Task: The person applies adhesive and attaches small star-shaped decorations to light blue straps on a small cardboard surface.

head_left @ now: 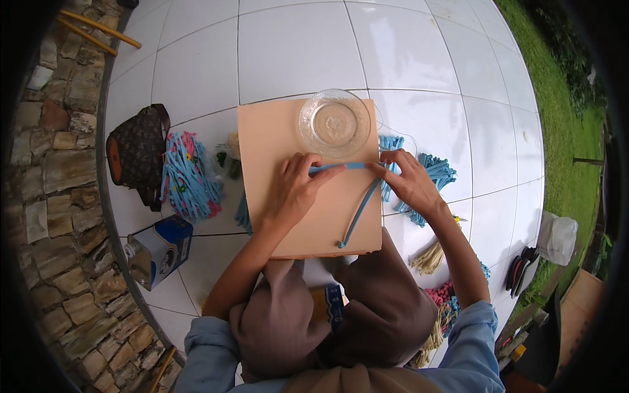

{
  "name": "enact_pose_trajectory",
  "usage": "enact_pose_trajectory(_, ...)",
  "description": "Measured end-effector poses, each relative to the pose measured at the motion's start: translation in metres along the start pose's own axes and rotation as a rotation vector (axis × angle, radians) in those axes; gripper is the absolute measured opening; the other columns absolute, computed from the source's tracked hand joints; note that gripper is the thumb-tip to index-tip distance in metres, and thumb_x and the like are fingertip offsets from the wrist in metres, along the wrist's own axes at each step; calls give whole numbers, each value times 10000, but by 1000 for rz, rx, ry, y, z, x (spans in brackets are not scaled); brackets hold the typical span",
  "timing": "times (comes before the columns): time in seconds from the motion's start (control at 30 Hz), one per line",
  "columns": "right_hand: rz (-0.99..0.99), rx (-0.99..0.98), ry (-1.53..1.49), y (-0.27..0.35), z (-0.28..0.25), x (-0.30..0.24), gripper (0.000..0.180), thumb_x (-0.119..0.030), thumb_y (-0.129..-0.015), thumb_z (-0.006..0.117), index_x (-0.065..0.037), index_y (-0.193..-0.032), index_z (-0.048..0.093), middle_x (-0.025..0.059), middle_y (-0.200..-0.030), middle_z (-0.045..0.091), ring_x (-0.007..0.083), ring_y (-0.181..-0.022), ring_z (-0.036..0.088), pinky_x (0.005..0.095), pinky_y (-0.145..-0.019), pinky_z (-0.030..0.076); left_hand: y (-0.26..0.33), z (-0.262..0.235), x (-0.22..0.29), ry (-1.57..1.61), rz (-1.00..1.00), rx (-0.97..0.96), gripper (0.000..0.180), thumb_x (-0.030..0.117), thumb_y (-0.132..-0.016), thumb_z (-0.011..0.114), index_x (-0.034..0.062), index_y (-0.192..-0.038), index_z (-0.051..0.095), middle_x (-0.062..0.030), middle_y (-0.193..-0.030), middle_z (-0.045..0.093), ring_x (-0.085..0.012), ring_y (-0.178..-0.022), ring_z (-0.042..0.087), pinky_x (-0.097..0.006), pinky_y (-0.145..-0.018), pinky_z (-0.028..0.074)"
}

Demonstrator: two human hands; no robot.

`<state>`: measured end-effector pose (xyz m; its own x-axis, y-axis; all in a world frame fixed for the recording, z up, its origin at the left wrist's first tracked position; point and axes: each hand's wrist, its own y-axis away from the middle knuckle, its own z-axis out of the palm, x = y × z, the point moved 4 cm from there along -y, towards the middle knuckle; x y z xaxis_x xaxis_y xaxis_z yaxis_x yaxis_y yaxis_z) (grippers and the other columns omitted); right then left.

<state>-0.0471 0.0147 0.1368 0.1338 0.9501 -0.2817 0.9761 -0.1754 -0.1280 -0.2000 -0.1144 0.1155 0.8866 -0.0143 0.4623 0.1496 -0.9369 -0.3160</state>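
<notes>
Between my hands a flat blue strip (356, 166) is stretched across a tan board (308, 229) that lies over my knees. My left hand (298, 187) pinches the strip's left part, thumb pointing right along it. At its right part my right hand (409, 180) grips with thumb and forefinger. From there a narrow blue length (359, 215) hangs down over the board to a small knotted end; whether it is the same strip is hidden under the fingers. Just beyond my hands a clear glass plate (335, 123) stands on the board's far part.
Blue bundles (438, 171) lie on the tiles at right, near straw-coloured bundles (429, 257). To the left are a pile of blue and pink strips (190, 177), a brown bag (137, 147) and a blue metal can (160, 252). A stone wall (65, 196) borders the left side.
</notes>
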Motion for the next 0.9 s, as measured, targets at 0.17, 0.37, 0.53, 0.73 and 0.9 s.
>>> enact_pose_trajectory(0.17, -18, -47, 20, -3, 0, -3, 557, -7, -700, 569, -223, -1206, 480, 62, -1001, 478, 209, -915, 528, 298, -762, 497, -1, 0, 2, -7, -15, -1, 420, 60, -699, 555, 216, -1083, 623, -10, -896, 436, -169, -826, 474, -329, -724, 361)
enact_pose_trajectory(0.37, -58, -47, 59, -3, 0, -3, 568, 6, -707, 566, -220, -1219, 472, 57, -1009, 464, 195, -908, 521, 290, -763, 500, -1, 0, 1, -16, -22, -9, 407, 68, -671, 607, 194, -1057, 639, -25, -882, 447, -185, -850, 494, -334, -753, 374)
enact_pose_trajectory(0.53, -59, -51, 62, -3, 2, -2, 573, 12, -706, 562, -211, -1225, 467, 63, -1026, 454, 198, -900, 512, 289, -762, 498, -3, 0, 2, -20, -20, -7, 403, 59, -690, 582, 202, -1062, 635, -19, -880, 442, -179, -837, 488, -331, -736, 370)
enact_pose_trajectory(0.73, -24, -97, -23, -4, 2, 1, 609, 85, -698, 543, -161, -1241, 423, 85, -1064, 464, 232, -939, 511, 299, -751, 497, -1, 1, 0, -36, -9, -6, 401, 63, -712, 555, 215, -1076, 622, -9, -891, 435, -165, -826, 476, -325, -712, 361)
enact_pose_trajectory(0.9, 309, 197, -485, 25, 25, 30, 397, 143, -769, 474, -1, -1120, 358, 146, -1056, 512, 269, -948, 505, 345, -754, 470, 0, 3, 0, -59, 21, -17, 415, 63, -715, 556, 218, -1097, 607, -16, -895, 438, -165, -821, 479, -315, -708, 357)
